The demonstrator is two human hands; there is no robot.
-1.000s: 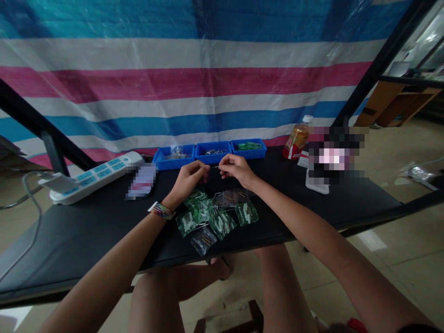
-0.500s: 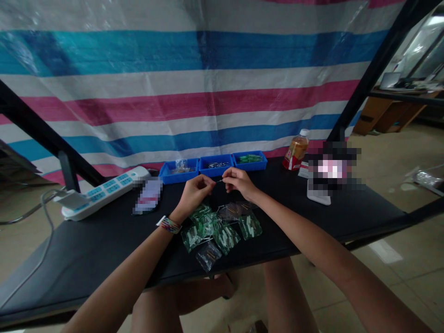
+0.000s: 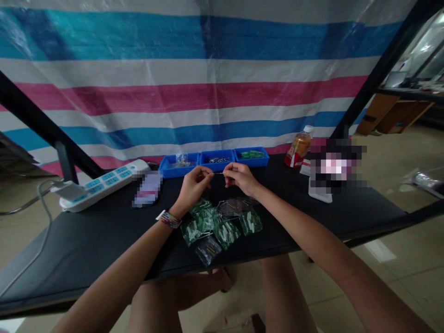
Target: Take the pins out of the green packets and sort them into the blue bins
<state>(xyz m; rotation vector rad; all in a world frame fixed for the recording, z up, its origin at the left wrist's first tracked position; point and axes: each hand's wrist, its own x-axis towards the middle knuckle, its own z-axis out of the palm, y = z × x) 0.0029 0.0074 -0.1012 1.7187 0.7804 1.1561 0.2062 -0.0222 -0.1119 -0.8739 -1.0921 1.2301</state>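
Note:
My left hand [image 3: 194, 185] and my right hand [image 3: 239, 177] are raised just above the black table [image 3: 86, 240], fingertips pinched toward each other. A thin metal pin [image 3: 218, 174] spans the small gap between them, and both hands grip it. Below the hands lies a pile of small clear plastic bags [image 3: 218, 226] holding green and dark parts. Behind the hands stand three blue trays [image 3: 217, 159] in a row with small parts inside. A coloured band sits on my left wrist.
A white power strip [image 3: 100, 184] lies at the table's back left with a cable hanging off. A bottle of orange drink [image 3: 298, 149] stands at the back right beside a blurred white object [image 3: 321, 192]. A striped tarp hangs behind. My knees show under the table's front edge.
The hands have stayed together on the pin, with the left fingers shifting slightly. The camera has tilted a little, so the table sits at a different height in the picture.

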